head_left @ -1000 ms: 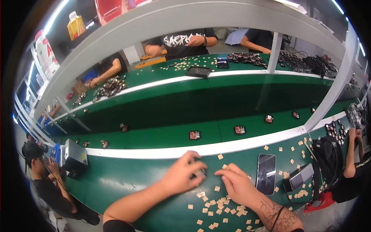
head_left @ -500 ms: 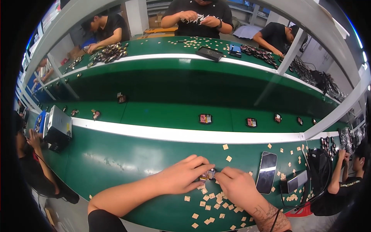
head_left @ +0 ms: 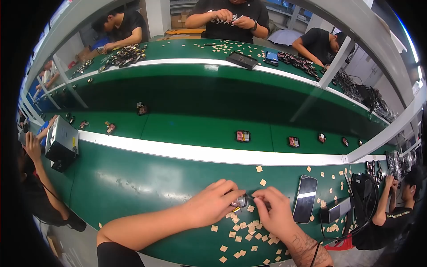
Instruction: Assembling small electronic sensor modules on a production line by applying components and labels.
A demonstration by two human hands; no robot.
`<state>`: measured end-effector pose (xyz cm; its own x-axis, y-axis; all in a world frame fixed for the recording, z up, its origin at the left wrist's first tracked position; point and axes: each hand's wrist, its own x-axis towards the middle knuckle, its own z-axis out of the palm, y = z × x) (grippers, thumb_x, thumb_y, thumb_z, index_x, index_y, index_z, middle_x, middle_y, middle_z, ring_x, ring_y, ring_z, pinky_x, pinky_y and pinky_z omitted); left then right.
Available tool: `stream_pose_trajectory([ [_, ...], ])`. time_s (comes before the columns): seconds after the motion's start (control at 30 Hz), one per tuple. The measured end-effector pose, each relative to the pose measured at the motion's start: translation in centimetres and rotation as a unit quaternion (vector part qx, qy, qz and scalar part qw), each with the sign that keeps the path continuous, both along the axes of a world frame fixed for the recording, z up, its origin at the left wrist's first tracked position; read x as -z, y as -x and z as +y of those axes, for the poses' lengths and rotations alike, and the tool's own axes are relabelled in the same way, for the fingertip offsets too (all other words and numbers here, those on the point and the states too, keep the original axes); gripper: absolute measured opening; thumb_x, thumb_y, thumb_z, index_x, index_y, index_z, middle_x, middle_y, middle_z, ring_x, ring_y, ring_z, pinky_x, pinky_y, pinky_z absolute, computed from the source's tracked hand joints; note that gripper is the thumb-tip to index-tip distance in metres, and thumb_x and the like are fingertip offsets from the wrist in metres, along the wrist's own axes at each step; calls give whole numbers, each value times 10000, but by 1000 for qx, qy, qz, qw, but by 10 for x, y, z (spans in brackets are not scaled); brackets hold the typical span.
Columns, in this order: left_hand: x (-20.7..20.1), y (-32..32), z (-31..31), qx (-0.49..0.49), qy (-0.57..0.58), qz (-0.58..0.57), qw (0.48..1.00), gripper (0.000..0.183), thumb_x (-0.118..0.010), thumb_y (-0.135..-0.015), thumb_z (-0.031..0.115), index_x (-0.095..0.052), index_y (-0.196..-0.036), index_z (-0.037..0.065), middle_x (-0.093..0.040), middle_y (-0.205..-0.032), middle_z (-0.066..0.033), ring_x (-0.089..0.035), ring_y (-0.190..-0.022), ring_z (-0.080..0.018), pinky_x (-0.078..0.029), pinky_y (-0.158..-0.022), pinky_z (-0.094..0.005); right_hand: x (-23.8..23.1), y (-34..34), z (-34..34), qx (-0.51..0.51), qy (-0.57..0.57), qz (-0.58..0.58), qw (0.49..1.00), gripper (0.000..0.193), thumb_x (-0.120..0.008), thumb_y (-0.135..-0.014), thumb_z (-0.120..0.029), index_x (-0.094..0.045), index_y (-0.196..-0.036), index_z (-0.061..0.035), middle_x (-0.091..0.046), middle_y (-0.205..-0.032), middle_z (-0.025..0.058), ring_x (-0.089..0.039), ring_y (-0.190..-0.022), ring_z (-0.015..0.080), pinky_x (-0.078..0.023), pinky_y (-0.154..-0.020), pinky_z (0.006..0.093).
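Note:
My left hand (head_left: pixel 217 201) is closed around a small electronic device (head_left: pixel 240 202) with a dark casing and a shiny clear or silvery face. A bit of yellow shows at its lower edge, and my fingers hide part of it. Just right of the device is my right hand (head_left: pixel 272 208), its thumb and fingertips drawn close together and slightly apart from the casing. Whatever they pinch is too small to make out. Small tan square pieces (head_left: pixel 251 226) lie scattered on the green table below both hands, and one tan square (head_left: pixel 251 208) is between them.
A phone (head_left: pixel 305 199) lies right of my right hand, beside a dark box-shaped device (head_left: pixel 336 210) with a cable. Beyond a white rail (head_left: pixel 213 153), open devices (head_left: pixel 243 136) sit on a green belt. A metal box (head_left: pixel 63 142) stands left. Co-workers sit opposite and at both sides.
My right hand has pulled back a little to the right from the device. The device in my left hand has tilted. Devices on the belt appear slightly shifted to the right.

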<state>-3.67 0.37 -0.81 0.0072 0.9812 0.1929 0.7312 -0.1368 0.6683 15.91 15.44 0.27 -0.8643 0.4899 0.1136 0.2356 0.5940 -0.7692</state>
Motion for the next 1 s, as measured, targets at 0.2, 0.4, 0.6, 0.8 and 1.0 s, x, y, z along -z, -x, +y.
stream_pose_trajectory([
  [0.2,0,-3,1,-47,-8,-25,999,531,-826,-881,118,-644,-1377,67,-633,-1169,-117,-636,-1108,-351,-554,-962,-439,1,1,-6,-130,-111,6,985,354,-848,-899,-196,-679,-1197,-107,-625,-1048,51,-722,-793,237,-604,-635,349],
  [0.4,-5,-3,-1,-73,-15,-37,997,500,-805,-900,142,-598,-1344,41,-627,-1154,-142,-632,-1085,-367,-550,-946,-456,5,-1,-7,-64,-128,19,990,275,-810,-880,-93,-689,-1126,-89,-629,-1013,45,-719,-763,241,-602,-613,353],
  [0.6,-7,-3,-1,-52,-3,-21,998,470,-809,-896,152,-607,-1310,57,-638,-1135,-132,-636,-1079,-363,-548,-936,-460,6,3,-2,-60,-100,36,993,233,-751,-869,43,-747,-1081,-54,-630,-912,89,-675,-702,229,-566,-635,344],
  [0.8,-5,-5,-2,-28,-25,6,999,454,-807,-895,180,-613,-1290,68,-641,-1115,-111,-633,-1053,-347,-527,-934,-453,0,4,-4,-36,-23,23,999,217,-756,-895,-25,-763,-1103,-82,-671,-922,72,-719,-733,261,-590,-655,354],
  [1.0,0,-1,-4,9,-32,50,998,396,-788,-914,182,-627,-1269,108,-610,-1095,-84,-608,-1060,-314,-516,-926,-443,3,5,3,-40,13,32,999,188,-742,-921,-29,-750,-1103,-76,-719,-976,86,-734,-758,255,-592,-683,344],
])
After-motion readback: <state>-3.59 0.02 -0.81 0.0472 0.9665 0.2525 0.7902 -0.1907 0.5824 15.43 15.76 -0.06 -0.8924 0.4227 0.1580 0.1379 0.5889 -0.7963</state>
